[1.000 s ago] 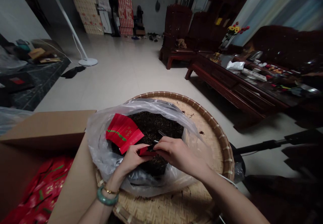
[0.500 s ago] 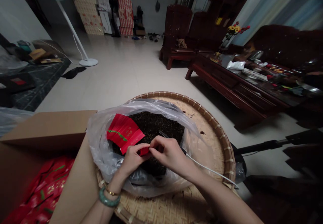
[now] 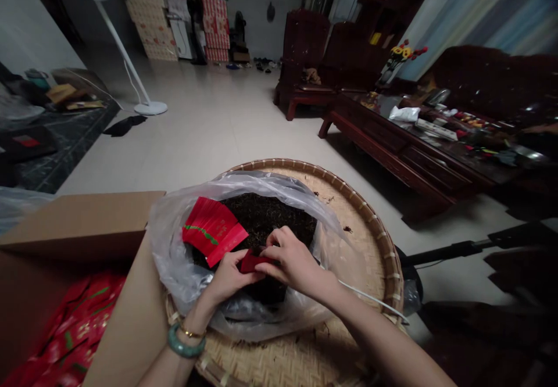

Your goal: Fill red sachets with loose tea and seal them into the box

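My left hand [image 3: 229, 273] holds a small red packet [image 3: 249, 263], pinched between thumb and fingers. The packet's dark inside shows at its top. My right hand [image 3: 290, 259] is closed at the packet's right edge, thumb in front and fingers at the mouth; whether anything else is in those fingers is hidden. Beneath both hands, dark loose tea leaves [image 3: 279, 212] fill a clear plastic bag [image 3: 168, 259]. A fanned stack of flat red packets [image 3: 213, 230] with a green stripe lies on the leaves, just left of my hands.
The bag sits on a round woven bamboo tray [image 3: 379, 242] with scattered leaf bits. At left stands an open cardboard box [image 3: 126, 311] holding several red packets [image 3: 87, 323]. A white cord [image 3: 375, 301] crosses the tray. Farther off are a low wooden table [image 3: 370, 125] and a fan [image 3: 150, 108].
The small packet's mouth has been spread wider and shows its dark inside. My right hand has shifted slightly, its fingers now over the mouth. My left hand keeps its hold.
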`<state>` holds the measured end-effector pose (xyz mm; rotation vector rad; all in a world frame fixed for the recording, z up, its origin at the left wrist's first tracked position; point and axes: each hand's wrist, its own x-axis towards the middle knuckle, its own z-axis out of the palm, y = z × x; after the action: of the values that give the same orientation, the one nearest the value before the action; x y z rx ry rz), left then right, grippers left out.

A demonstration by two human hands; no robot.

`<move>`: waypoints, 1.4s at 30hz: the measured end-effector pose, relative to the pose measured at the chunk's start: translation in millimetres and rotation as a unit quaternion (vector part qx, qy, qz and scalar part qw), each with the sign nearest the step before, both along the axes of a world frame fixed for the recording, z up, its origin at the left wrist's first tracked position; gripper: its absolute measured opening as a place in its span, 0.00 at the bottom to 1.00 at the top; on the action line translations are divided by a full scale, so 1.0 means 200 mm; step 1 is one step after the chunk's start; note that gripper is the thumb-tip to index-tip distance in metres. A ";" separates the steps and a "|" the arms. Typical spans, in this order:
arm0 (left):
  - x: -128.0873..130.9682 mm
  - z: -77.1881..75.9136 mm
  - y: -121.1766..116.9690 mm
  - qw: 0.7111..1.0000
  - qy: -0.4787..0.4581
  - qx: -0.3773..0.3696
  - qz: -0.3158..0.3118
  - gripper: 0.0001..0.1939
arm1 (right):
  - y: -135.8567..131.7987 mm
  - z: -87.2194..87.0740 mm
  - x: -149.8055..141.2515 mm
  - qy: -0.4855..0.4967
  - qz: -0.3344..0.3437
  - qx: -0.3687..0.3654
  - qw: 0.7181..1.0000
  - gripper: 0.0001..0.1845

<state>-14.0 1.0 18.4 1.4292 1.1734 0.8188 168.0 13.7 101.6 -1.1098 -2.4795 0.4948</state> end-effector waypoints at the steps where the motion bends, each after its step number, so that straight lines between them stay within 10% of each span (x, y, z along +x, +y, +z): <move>1: 0.00 0.00 0.00 1.000 -0.009 -0.013 -0.013 0.17 | 0.01 -0.02 0.00 -0.002 0.012 -0.023 1.000 0.10; 16: 0.03 0.00 0.01 0.969 -0.163 -0.186 0.007 0.29 | 0.13 -0.22 0.02 0.229 -0.111 -0.338 0.906 0.10; 33: 0.04 0.00 0.00 0.961 -0.182 -0.209 -0.022 0.21 | 0.14 -0.27 -0.13 0.004 0.005 -0.027 1.000 0.14; 42: 0.03 0.02 0.02 0.926 -0.246 -0.276 0.072 0.27 | 0.10 -0.21 0.14 -0.149 -0.178 -0.010 0.973 0.31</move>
<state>-8.5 4.1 21.8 0.6291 1.0108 0.8025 195.9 32.9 59.0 -1.7026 -2.4339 0.2629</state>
